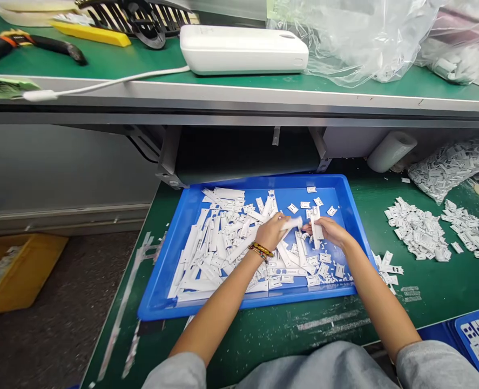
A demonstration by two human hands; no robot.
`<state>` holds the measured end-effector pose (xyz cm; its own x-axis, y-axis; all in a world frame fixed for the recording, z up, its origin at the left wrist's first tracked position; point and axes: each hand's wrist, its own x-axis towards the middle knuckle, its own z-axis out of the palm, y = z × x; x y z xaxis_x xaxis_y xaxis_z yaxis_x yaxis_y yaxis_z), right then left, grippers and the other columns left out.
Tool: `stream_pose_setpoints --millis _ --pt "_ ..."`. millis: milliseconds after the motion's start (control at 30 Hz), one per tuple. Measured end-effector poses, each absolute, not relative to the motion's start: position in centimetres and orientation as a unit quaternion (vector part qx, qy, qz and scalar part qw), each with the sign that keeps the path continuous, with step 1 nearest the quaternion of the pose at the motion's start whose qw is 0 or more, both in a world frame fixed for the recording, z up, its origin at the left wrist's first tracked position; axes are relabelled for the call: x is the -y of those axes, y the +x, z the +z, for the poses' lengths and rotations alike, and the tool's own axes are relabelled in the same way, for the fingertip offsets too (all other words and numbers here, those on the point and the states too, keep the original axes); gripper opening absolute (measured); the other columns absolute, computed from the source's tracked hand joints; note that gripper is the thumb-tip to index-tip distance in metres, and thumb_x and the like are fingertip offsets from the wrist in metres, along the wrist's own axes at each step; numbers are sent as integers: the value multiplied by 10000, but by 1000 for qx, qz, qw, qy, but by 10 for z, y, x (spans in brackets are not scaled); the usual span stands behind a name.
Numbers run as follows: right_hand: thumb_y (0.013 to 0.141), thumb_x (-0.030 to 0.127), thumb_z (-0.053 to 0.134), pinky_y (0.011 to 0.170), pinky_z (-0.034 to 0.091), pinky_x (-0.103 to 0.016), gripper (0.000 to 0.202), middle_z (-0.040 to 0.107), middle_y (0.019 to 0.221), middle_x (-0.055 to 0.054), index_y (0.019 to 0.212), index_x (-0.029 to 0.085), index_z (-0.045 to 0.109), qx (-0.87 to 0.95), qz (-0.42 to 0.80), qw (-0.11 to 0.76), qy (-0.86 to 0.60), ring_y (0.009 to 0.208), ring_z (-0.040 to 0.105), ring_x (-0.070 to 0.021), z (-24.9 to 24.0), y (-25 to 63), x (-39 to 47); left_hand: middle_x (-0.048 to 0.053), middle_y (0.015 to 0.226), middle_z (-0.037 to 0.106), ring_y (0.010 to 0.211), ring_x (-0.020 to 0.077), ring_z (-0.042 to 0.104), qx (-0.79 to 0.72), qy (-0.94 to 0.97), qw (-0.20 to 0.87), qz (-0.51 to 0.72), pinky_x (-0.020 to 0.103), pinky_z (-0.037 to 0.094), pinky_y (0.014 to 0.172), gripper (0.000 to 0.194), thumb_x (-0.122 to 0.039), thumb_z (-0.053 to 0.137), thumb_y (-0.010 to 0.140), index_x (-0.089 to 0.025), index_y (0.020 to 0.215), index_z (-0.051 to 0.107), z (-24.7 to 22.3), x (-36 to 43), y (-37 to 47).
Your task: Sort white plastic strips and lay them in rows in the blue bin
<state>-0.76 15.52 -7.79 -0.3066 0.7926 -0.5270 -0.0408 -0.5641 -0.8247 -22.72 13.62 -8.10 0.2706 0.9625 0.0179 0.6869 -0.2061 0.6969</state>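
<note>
My left hand (pixel 270 232), with bracelets at the wrist, is closed around a blurred white piece (pixel 291 223) whose exact kind I cannot make out. Close by on the right, my right hand (pixel 331 230) grips a white plastic strip (pixel 316 228) with cut-outs, held roughly upright. Both hands are above a blue tray (pixel 247 181). Beneath them lies a heap of white plastic strips (pixel 218 243), thickest on the tray's left side. Small rectangular white pieces (pixel 305 205) and tiny scraps lie scattered on the right side.
Piles of small white parts (pixel 419 229) and a filled clear bag (pixel 450 165) lie on the green table to the right. Above, a shelf edge (pixel 239 102) spans the view, carrying a white device (pixel 243 51) and pliers (pixel 28 42). A yellow bin (pixel 40 270) stands at lower left.
</note>
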Motion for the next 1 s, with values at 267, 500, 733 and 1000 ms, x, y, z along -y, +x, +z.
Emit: stream_pose_setpoints --millis 267,500,733,1000 --pt "806 354 573 712 495 -333 227 390 603 48 677 240 425 302 790 368 -388 585 467 -144 -67 -12 -154 -14 486 513 421 93 422 -498 475 628 364 246 374 487 427 -534 557 818 -146 653 624 -74 -141 -233" --pt "836 338 516 934 487 -463 120 588 821 -36 864 228 556 282 796 387 -371 897 595 -217 -68 -16 -151 -18 458 515 399 70 381 -484 465 658 342 238 299 447 424 -528 645 755 -154 566 583 -71 -136 -227" --pt "849 317 538 998 473 -520 134 659 920 -82 907 207 587 238 808 403 -358 1003 627 -247 -70 -20 -151 -16 465 514 419 78 405 -474 468 662 344 229 307 448 453 -571 642 748 -155 576 594 -70 -135 -226" --pt "865 323 533 981 487 -498 154 669 936 -81 933 204 603 272 804 390 -356 998 635 -238 -72 -23 -150 -46 442 446 411 71 382 -509 460 650 326 225 297 442 466 -599 636 731 -156 605 566 -70 -137 -224"
